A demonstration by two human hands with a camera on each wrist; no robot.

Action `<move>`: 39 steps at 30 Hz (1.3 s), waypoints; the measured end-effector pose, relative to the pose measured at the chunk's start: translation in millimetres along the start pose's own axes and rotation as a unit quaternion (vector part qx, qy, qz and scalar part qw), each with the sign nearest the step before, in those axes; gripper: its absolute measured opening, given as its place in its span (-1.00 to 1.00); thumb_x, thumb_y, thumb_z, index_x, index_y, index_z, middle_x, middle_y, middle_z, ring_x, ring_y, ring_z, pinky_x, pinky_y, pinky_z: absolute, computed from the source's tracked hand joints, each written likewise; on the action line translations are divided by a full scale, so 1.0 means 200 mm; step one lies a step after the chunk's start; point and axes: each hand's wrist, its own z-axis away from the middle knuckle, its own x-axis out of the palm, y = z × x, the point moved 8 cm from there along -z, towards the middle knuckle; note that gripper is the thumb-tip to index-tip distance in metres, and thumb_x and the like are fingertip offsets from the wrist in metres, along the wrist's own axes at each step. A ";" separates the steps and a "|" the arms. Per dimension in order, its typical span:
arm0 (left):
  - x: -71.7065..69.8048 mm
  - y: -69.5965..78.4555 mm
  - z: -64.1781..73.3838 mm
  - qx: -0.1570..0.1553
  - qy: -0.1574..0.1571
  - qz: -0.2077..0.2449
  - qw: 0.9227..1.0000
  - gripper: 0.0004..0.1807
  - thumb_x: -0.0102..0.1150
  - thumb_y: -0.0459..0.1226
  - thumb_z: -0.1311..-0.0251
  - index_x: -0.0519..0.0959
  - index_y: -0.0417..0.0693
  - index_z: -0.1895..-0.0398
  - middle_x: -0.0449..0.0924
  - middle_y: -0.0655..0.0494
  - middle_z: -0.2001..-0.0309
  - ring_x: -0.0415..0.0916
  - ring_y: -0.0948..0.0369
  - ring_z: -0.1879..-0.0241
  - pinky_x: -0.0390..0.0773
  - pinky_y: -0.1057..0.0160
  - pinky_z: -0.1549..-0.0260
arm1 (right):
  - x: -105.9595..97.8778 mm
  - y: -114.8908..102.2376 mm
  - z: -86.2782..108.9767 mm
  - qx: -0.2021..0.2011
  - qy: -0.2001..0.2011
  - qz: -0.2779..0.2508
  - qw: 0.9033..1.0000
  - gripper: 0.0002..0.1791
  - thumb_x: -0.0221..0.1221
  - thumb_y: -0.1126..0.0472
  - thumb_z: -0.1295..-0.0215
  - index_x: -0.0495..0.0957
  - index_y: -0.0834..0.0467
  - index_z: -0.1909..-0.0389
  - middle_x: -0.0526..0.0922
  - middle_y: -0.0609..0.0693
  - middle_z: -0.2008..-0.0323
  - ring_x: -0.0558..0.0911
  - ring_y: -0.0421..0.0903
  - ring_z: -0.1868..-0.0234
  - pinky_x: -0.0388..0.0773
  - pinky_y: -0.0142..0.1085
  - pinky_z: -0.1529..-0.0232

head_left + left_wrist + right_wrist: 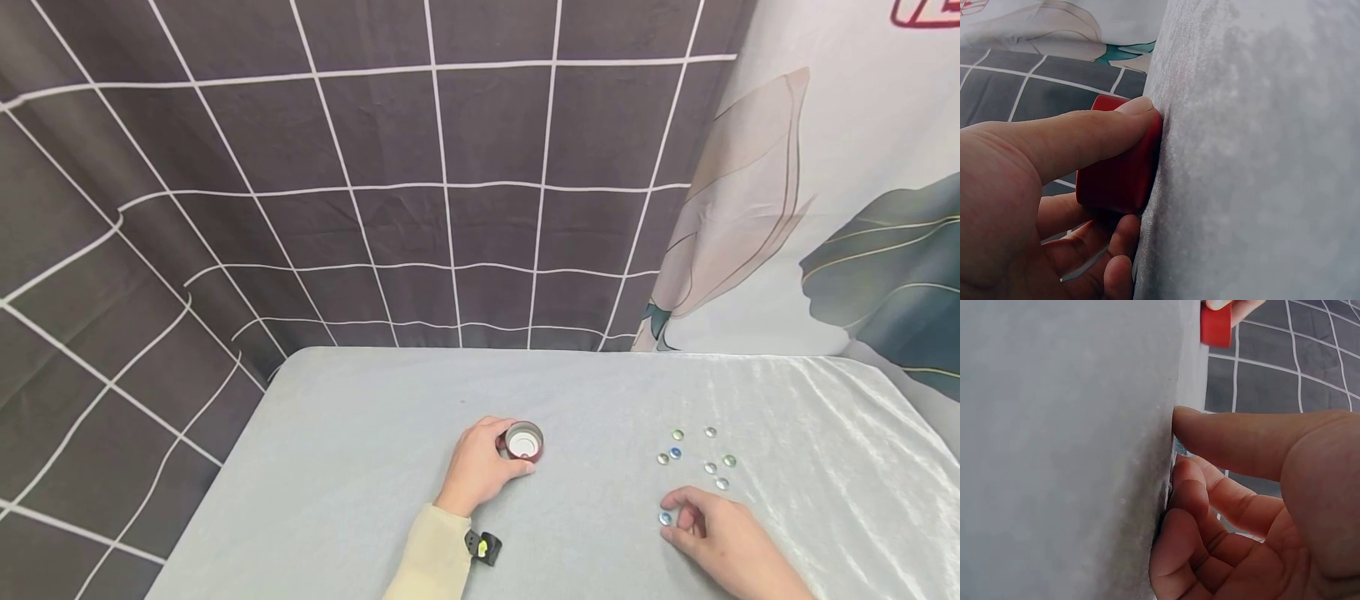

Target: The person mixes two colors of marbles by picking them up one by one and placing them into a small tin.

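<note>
Shows a cream sleeve point(435, 554) on the left arm, nearest the surface's point(345, 475) near edge, with a black strap point(490, 548) at the wrist. Pinches a blue bead point(665, 518) between thumb and forefinger of the right hand point(716, 535), right of centre and toward the near edge, with the other fingers curled in beneath the palm. Takes the bead by opposite sides, low against the surface, probably on account of its flat, smooth shape. Farther from the near edge, a little left of midway between the side edges, grips a red cup point(524, 444) with the left hand point(477, 465), thumb on one side of the wall and fingers curled round the other. Holds the cup upright, mouth uncovered, apparently for steadiness. Beyond the right hand, toward the far right corner, includes seven loose beads point(710, 468), perhaps spread for easy picking. Past the far edge, ends at a dark checked curtain point(495, 229) and, rightward, a pale leaf-print curtain point(757, 283).
</note>
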 end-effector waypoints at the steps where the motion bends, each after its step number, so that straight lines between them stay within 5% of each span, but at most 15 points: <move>1: 0.00 0.00 0.00 0.000 0.000 0.000 1.000 -0.41 0.62 -0.20 0.12 0.67 -0.12 -0.07 0.65 0.06 0.04 0.57 0.14 0.06 0.52 0.09 0.02 | 0.00 0.00 0.00 0.004 -0.003 0.004 1.000 -0.69 0.51 0.31 0.12 0.60 0.03 0.37 0.30 -0.41 0.58 0.30 -0.45 0.54 0.31 -0.42 0.50; 12: 0.00 0.01 0.00 0.003 0.002 0.003 1.000 -0.42 0.62 -0.21 0.13 0.68 -0.12 -0.05 0.65 0.07 0.06 0.55 0.18 0.13 0.52 0.13 0.08 | 0.02 0.03 -0.02 0.055 -0.051 0.010 0.997 -0.73 0.49 0.28 0.03 0.57 0.04 0.37 0.35 -0.31 0.57 0.33 -0.41 0.53 0.35 -0.38 0.47; 39: 0.00 0.01 0.00 0.003 0.004 0.004 1.000 -0.42 0.62 -0.21 0.12 0.68 -0.12 -0.05 0.65 0.08 0.07 0.54 0.19 0.15 0.52 0.15 0.10 | 0.03 0.03 -0.02 0.077 -0.072 0.018 0.994 -0.76 0.47 0.25 -0.03 0.56 0.03 0.38 0.37 -0.27 0.57 0.32 -0.39 0.54 0.33 -0.37 0.47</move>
